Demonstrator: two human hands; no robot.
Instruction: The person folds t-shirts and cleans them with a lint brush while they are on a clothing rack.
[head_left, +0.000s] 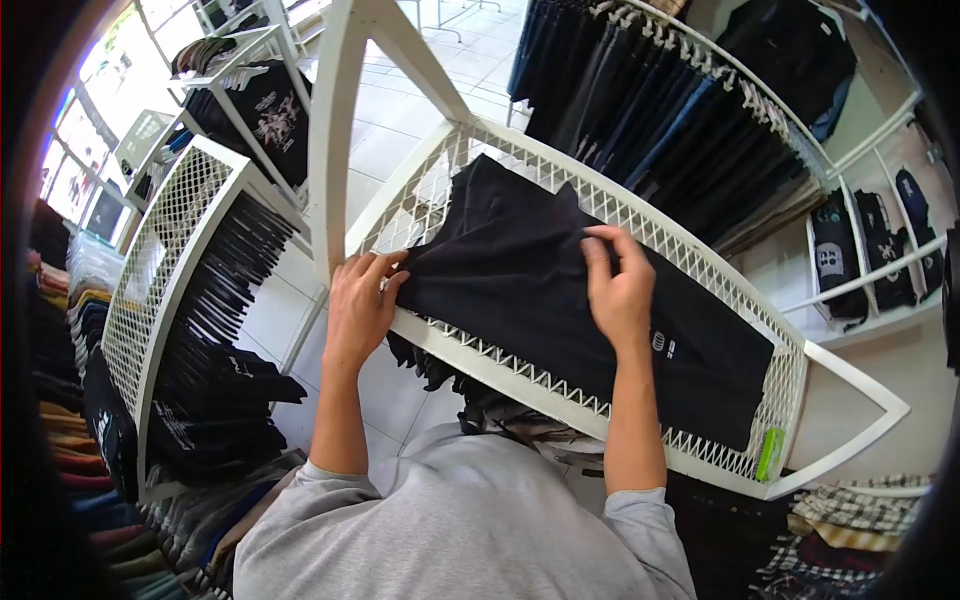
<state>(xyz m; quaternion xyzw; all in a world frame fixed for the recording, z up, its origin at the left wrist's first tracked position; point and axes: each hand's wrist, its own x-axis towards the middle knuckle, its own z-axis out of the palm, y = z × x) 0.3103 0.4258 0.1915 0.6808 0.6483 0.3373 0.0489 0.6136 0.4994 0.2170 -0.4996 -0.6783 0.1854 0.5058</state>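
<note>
A black T-shirt (500,270) lies spread lengthwise across a white metal mesh shelf (690,235), with some creases and a raised peak of cloth at its far edge. A small white print (660,343) shows on it beside my right wrist. My left hand (362,300) pinches the near left corner of the cloth between thumb and fingers. Further right, my right hand (618,285) has its thumb and curled fingers closed on the fabric near the far edge. Its lower fingers are partly hidden.
A bright green object (769,455) lies at the shelf's right end. A thick white post (338,140) rises at its left. Hanging dark trousers (640,110) line the far side. Another mesh-topped rack (170,240) with black garments stands left. Folded checked clothes (850,520) sit lower right.
</note>
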